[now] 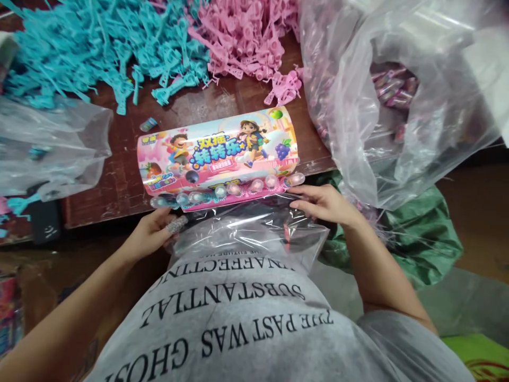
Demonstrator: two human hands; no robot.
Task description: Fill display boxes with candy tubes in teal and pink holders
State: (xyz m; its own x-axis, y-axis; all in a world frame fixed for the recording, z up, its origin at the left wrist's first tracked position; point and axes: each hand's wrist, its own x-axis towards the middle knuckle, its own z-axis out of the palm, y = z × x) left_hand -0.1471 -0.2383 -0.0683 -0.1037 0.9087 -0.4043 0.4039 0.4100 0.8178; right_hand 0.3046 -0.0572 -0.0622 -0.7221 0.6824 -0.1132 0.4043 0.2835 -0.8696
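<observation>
A colourful printed display box (pixel 218 148) with a curved top and cartoon children lies at the table's front edge. Along its near side runs a row of small clear-domed pieces (pixel 234 189), bluish at the left and pinkish at the right. A clear plastic bag (pixel 254 233) stretches from the box's near edge toward my shirt. My left hand (pixel 153 233), a ring-like glittery band on one finger, grips the bag near the box's left corner; some fingertips are hidden. At the right corner, my right hand (pixel 324 204) has thumb and fingers closed on the bag's edge.
Blue plastic pieces (pixel 103 48) and pink plastic pieces (pixel 246 40) are heaped at the back of the table. A large clear bag (pixel 358 132) with small wrapped items stands right, above a green sack (pixel 421 239). Another clear bag (pixel 75 143) and a black phone-like object (pixel 45 220) lie left.
</observation>
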